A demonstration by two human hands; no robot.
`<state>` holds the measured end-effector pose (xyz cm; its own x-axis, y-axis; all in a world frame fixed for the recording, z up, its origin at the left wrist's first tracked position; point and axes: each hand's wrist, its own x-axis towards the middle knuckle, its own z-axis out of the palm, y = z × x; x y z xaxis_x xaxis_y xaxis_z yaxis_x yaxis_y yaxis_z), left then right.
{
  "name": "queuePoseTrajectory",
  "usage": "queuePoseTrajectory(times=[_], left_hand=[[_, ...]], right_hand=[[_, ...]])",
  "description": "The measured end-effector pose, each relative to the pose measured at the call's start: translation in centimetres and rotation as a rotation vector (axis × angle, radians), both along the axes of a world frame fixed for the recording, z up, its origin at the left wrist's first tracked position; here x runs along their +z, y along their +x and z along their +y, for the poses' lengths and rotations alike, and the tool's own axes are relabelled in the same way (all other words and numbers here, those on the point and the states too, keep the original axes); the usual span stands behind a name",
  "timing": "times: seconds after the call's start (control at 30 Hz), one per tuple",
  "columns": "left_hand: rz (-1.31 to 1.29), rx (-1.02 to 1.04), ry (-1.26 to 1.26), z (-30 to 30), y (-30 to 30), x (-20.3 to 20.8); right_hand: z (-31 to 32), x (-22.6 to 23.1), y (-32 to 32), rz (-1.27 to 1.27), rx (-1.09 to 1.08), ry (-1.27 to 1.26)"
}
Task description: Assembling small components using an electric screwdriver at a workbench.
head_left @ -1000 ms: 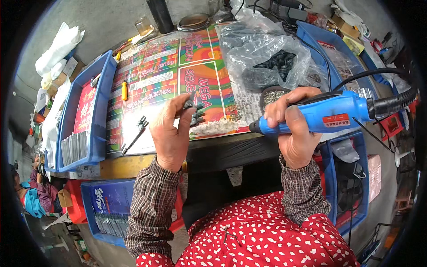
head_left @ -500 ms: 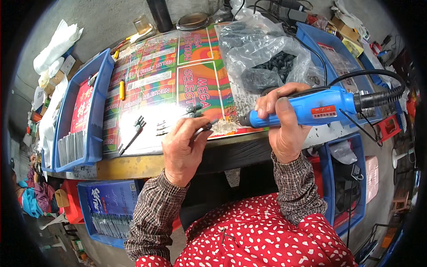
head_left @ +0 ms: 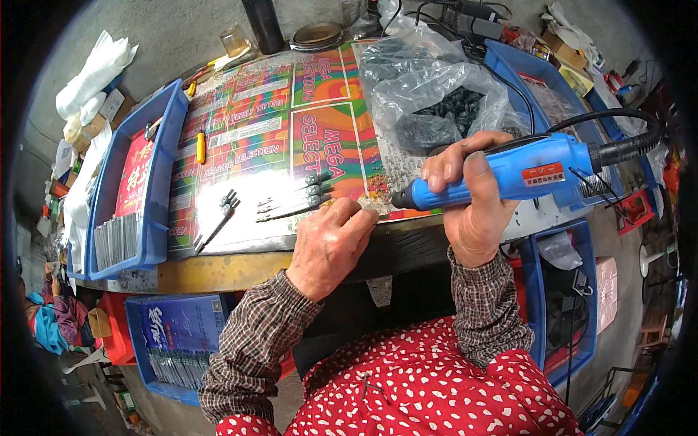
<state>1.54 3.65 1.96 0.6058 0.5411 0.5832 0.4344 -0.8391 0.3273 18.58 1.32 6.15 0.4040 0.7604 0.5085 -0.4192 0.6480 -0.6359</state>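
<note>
My right hand (head_left: 476, 203) is wrapped round a blue corded electric screwdriver (head_left: 542, 173), whose black nose points left, close above the tabletop. To the left of that nose, the fingers of my left hand (head_left: 331, 243) are curled together at the table's front edge; whatever they pinch is hidden. Small metal pieces like screws (head_left: 376, 185) lie scattered just beyond the screwdriver's nose. Several slim dark rod-like parts (head_left: 309, 200) rest behind my left hand. Farther left lies another dark part (head_left: 218, 221). A clear plastic bag (head_left: 407, 83) behind the screwdriver holds many small dark pieces (head_left: 458, 107).
Blue bins stand at the table's left (head_left: 163, 203) and back right (head_left: 509, 62). Between the left bin and the printed sheet's middle lies a yellow-handled tool (head_left: 200, 147). More blue bins (head_left: 190, 396) sit below the table edge. The screwdriver's black cable (head_left: 625, 112) loops at the right.
My left hand has moved right, toward the screwdriver's nose, and the dark part it pinched no longer shows. The screwdriver has shifted slightly right, its back end tipping a little nearer me.
</note>
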Motion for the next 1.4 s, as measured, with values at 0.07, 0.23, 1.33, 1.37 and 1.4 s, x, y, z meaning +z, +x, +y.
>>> queuePoseTrajectory(times=[0.07,0.23,1.33,1.37,1.4], left_hand=[[0.011,0.012,-0.001,0.18,0.22,-0.03],[0.017,0.034,-0.009,0.42,0.50,-0.59],[-0.062,0.005,-0.008,0.27,0.47,-0.43],[-0.065,0.005,-0.017,0.24,0.50,-0.34],[-0.069,0.006,-0.026,0.20,0.53,-0.29]], right_hand=[[-0.07,0.31,-0.01,0.026,0.000,-0.001],[-0.26,0.40,0.09,0.056,0.063,0.001],[-0.77,0.88,0.12,0.125,0.105,0.034],[-0.77,0.87,0.13,0.124,0.105,0.034],[-0.77,0.85,0.14,0.128,0.108,0.033]])
